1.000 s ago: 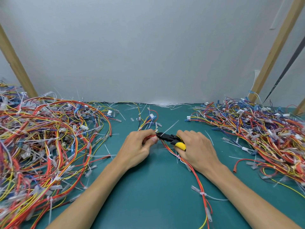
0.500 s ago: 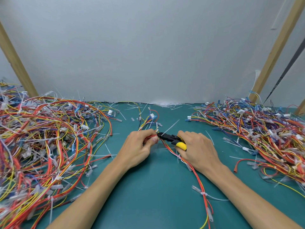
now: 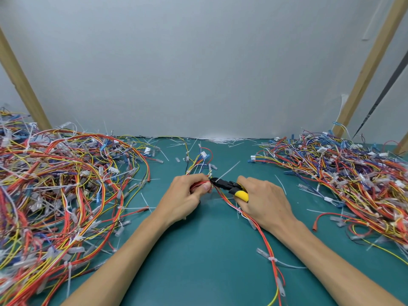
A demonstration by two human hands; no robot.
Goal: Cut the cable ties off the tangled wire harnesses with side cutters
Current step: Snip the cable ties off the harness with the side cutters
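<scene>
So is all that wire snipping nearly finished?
Not nearly. Snipped tie scraps litter the back of the mat. The left hand pinches one harness while the right hand sets side cutters to it. A tie lower on it and the big left pile still wait.

We see two bare, slim forearms: the left forearm (image 3: pixel 123 257) at the lower left of the frame, the right forearm (image 3: pixel 331 261) at the lower right. The left hand (image 3: pixel 187 196) and the right hand (image 3: pixel 265 200) are bare too; the left thumbnail (image 3: pixel 207 186) is short.

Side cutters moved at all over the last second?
No. The side cutters stay put against the back edge of the table, tips at the wire harness the left hand grips.
</scene>
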